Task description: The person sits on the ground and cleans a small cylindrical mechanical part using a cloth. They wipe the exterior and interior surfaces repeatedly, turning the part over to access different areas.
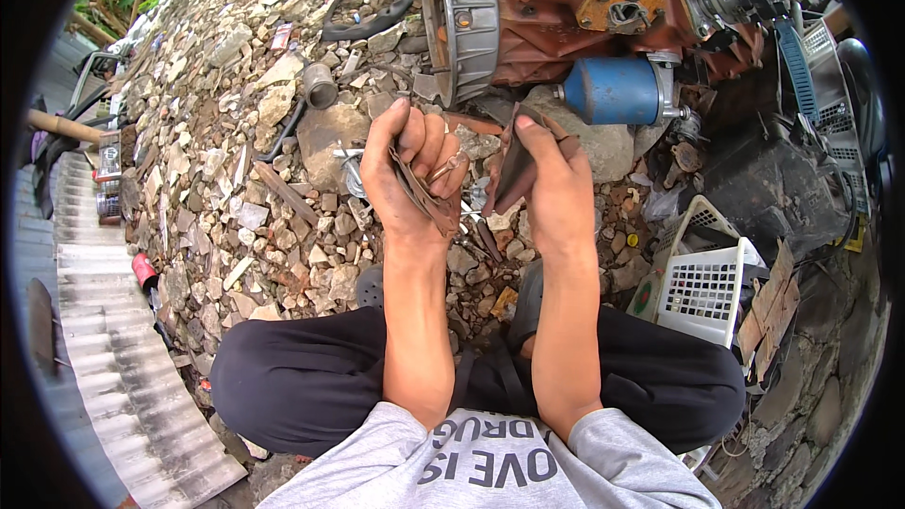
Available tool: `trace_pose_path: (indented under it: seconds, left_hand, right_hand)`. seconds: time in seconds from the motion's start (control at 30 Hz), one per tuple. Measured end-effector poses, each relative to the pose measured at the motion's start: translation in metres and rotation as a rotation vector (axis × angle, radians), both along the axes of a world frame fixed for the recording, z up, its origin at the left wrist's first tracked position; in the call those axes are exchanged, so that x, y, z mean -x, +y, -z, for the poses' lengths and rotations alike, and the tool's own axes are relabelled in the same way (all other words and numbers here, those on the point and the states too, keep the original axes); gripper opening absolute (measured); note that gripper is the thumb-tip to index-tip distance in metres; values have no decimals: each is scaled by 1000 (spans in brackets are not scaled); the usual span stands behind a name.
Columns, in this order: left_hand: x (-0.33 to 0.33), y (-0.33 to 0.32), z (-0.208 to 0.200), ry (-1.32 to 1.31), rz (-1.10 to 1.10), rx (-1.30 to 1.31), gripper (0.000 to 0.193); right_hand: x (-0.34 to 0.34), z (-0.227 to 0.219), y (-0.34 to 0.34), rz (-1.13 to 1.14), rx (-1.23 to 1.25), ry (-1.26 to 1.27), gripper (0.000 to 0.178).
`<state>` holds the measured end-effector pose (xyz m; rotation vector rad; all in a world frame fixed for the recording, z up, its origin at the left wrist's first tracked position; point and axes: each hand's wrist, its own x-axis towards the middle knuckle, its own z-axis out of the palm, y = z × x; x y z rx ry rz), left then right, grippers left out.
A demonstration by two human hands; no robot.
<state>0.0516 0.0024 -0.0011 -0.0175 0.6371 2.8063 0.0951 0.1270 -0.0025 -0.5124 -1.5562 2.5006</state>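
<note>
Both my hands are raised in front of my knees, a short gap between them. My left hand [407, 170] is turned palm up, its fingers curled over a folded brown sheet [426, 200] that looks like worn sandpaper. Something small and shiny shows at those fingertips, too small to name. In my right hand [556, 174], thumb on top, is another stiff, folded brown piece of sandpaper [514, 177], its edges pointing toward the left hand. Beyond the hands lies a rust-red engine [556, 33] with a grey bell housing [474, 24] and a blue oil filter [613, 91].
Loose stones cover the ground. Metal tools [356, 174] lie partly behind my left hand, near a large flat rock [330, 137]. A metal cup [320, 87] and a black hose [396, 5] lie farther off. At right are a white plastic basket [702, 287] and a black container [768, 179].
</note>
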Motion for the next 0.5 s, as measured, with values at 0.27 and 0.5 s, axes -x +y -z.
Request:
trace_pose_path:
  seconds: [0.27,0.5]
  left_hand:
    - [-3,2,-4,-24,-27,39,42]
    - [-5,6,-8,-40,-150,238,41]
  right_hand:
    - [-11,-18,-7,-166,-361,160,19]
    - [-9,-16,-21,-171,-349,189,13]
